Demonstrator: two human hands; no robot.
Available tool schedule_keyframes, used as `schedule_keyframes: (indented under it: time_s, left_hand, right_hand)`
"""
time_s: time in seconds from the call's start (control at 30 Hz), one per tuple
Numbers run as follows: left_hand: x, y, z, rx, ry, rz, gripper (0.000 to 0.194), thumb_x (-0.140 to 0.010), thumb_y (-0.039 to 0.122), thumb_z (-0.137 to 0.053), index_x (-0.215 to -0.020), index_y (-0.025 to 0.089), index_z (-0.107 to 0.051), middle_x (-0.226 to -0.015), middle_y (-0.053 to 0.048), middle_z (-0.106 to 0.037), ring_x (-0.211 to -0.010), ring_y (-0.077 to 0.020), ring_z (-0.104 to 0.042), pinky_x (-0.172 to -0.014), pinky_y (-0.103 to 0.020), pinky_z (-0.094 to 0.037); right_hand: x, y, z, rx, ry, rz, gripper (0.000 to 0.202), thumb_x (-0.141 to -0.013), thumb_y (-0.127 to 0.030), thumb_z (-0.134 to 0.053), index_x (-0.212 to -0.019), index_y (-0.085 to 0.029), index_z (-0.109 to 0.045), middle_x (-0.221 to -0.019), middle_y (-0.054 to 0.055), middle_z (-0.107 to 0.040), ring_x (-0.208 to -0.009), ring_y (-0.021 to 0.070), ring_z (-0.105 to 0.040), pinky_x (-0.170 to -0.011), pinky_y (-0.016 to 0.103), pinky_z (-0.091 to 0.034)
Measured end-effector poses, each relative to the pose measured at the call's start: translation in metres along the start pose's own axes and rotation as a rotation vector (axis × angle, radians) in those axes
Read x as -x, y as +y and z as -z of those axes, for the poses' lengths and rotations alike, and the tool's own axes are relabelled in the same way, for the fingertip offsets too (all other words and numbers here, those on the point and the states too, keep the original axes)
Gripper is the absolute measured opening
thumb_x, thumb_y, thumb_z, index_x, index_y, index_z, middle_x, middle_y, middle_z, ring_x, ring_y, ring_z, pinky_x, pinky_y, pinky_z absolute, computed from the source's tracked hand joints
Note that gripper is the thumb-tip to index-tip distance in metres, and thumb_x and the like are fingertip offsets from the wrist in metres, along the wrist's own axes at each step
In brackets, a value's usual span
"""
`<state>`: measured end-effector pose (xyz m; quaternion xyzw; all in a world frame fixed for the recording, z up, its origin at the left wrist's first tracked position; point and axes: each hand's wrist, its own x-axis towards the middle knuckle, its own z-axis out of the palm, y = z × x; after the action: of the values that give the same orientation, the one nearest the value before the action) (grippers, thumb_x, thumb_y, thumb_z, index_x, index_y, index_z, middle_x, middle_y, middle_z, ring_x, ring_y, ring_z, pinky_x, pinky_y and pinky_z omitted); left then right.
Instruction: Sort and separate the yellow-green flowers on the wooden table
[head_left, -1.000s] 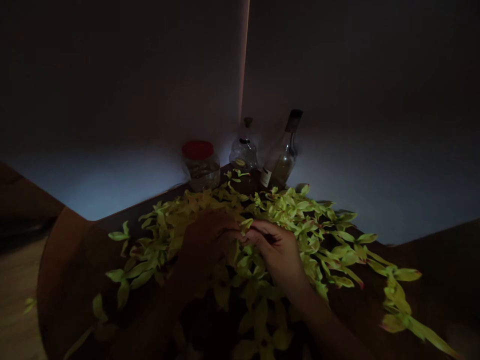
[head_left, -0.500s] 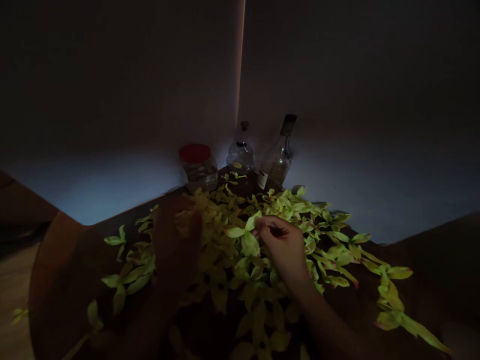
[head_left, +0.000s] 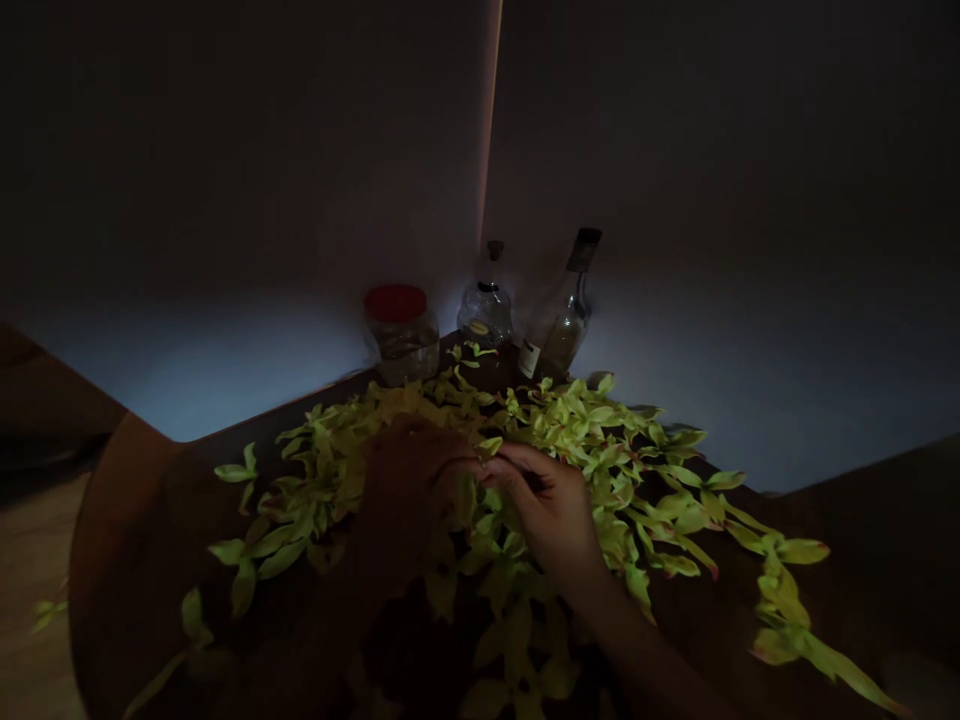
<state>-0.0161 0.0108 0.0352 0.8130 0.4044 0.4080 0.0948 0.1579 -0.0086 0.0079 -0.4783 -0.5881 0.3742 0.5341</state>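
Many yellow-green leafy sprigs [head_left: 570,410] lie heaped over a dark round table [head_left: 135,560]. Above the middle of the heap, my right hand [head_left: 551,505] pinches one leafy sprig [head_left: 490,447] between thumb and fingertips. My left hand [head_left: 416,470], in deep shadow, meets it from the left, its fingers bent and closed at the same sprig. Part of the sprig shows between the two hands; the rest is hidden by the fingers and the dark.
Behind the heap stand a red-lidded jar [head_left: 397,335], a round stoppered bottle [head_left: 486,310] and a taller tilted bottle [head_left: 562,320], near the wall corner. A stray sprig [head_left: 49,610] lies at the far left, beyond the table edge.
My left hand has moved right and closed in on the sprig held by my right hand. My right hand has shifted slightly left and down. The view has turned a little.
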Motion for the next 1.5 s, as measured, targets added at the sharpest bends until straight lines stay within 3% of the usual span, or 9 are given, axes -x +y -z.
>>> schedule_keyframes:
  time_s: [0.2, 0.47, 0.57, 0.73, 0.8, 0.97, 1.1, 1.3, 1.5]
  left_hand:
    - [0.0, 0.002, 0.001, 0.026, -0.025, 0.074, 0.024, -0.099, 0.031, -0.064, -0.079, 0.027, -0.076, -0.085, 0.005, -0.076, -0.084, -0.0195, -0.06, -0.087, -0.034, -0.043]
    - [0.0, 0.001, -0.003, 0.005, -0.035, 0.053, 0.022, -0.1, 0.026, -0.056, -0.085, 0.022, -0.072, -0.092, -0.001, -0.074, -0.091, -0.0205, -0.061, -0.09, -0.036, -0.045]
    - [0.001, 0.001, -0.002, 0.013, 0.088, 0.09, 0.023, -0.1, 0.028, -0.052, -0.087, 0.02, -0.069, -0.094, -0.004, -0.071, -0.092, -0.0208, -0.061, -0.088, -0.035, -0.047]
    - [0.003, -0.005, 0.01, 0.022, 0.386, 0.377, 0.02, -0.101, 0.036, -0.053, -0.096, 0.021, -0.065, -0.101, -0.004, -0.069, -0.092, -0.0204, -0.064, -0.088, -0.033, -0.051]
    - [0.005, -0.006, 0.009, 0.005, 0.337, 0.301, 0.018, -0.1, 0.036, -0.055, -0.095, 0.022, -0.065, -0.101, -0.003, -0.069, -0.094, -0.0209, -0.063, -0.089, -0.034, -0.049]
    - [0.011, -0.007, -0.011, -0.081, -0.023, -0.019, 0.014, -0.097, 0.036, -0.067, -0.103, 0.023, -0.068, -0.108, -0.004, -0.071, -0.106, -0.025, -0.06, -0.093, -0.04, -0.041]
    - [0.012, -0.01, -0.02, -0.051, -0.042, 0.0, 0.012, -0.101, 0.032, -0.061, -0.102, 0.022, -0.068, -0.107, -0.003, -0.072, -0.108, -0.0242, -0.06, -0.092, -0.039, -0.042]
    - [0.01, -0.014, -0.016, 0.064, -0.045, -0.008, 0.008, -0.098, 0.027, -0.065, -0.097, 0.021, -0.071, -0.101, -0.002, -0.072, -0.098, -0.0192, -0.063, -0.091, -0.034, -0.048]
    - [0.01, -0.021, -0.023, -0.05, -0.029, -0.019, 0.01, -0.093, 0.017, -0.063, -0.087, 0.02, -0.07, -0.091, -0.002, -0.073, -0.091, -0.0201, -0.066, -0.085, -0.036, -0.051]
  right_hand:
    - [-0.001, -0.003, -0.002, -0.031, 0.022, 0.033, 0.014, -0.091, -0.027, -0.068, -0.079, -0.021, -0.073, -0.072, -0.005, -0.072, -0.068, 0.0071, -0.066, -0.064, 0.014, -0.047]
    - [0.0, -0.001, -0.003, -0.077, -0.009, -0.027, 0.018, -0.093, -0.036, -0.066, -0.09, -0.021, -0.077, -0.08, 0.0, -0.076, -0.076, 0.0131, -0.072, -0.074, 0.021, -0.054]
    - [-0.002, 0.0, 0.0, 0.011, 0.021, -0.028, 0.023, -0.091, -0.038, -0.065, -0.09, -0.02, -0.078, -0.078, 0.001, -0.076, -0.073, 0.0143, -0.07, -0.071, 0.022, -0.052]
    - [-0.008, 0.001, 0.006, 0.059, 0.115, -0.085, 0.021, -0.082, -0.034, -0.066, -0.077, -0.016, -0.076, -0.07, 0.002, -0.072, -0.068, 0.015, -0.067, -0.065, 0.023, -0.048]
    - [-0.008, 0.0, 0.006, 0.057, 0.129, -0.085, 0.019, -0.081, -0.032, -0.067, -0.075, -0.017, -0.075, -0.069, 0.001, -0.072, -0.067, 0.0147, -0.066, -0.065, 0.023, -0.048]
    - [-0.003, -0.003, 0.002, 0.081, 0.077, -0.047, 0.021, -0.085, -0.034, -0.064, -0.083, -0.017, -0.077, -0.075, 0.002, -0.074, -0.071, 0.0158, -0.069, -0.07, 0.024, -0.051]
    - [-0.004, 0.0, 0.003, 0.106, 0.01, -0.008, 0.02, -0.086, -0.033, -0.063, -0.087, -0.017, -0.075, -0.078, 0.002, -0.075, -0.074, 0.016, -0.07, -0.073, 0.024, -0.052]
    - [-0.006, 0.003, 0.007, 0.282, -0.047, 0.097, 0.019, -0.087, -0.027, -0.058, -0.082, -0.017, -0.073, -0.076, 0.001, -0.073, -0.073, 0.015, -0.066, -0.071, 0.024, -0.049]
    - [-0.008, 0.007, 0.007, 0.358, -0.057, 0.165, 0.019, -0.086, -0.026, -0.056, -0.076, -0.017, -0.07, -0.066, -0.001, -0.065, -0.061, 0.0122, -0.056, -0.062, 0.023, -0.042]
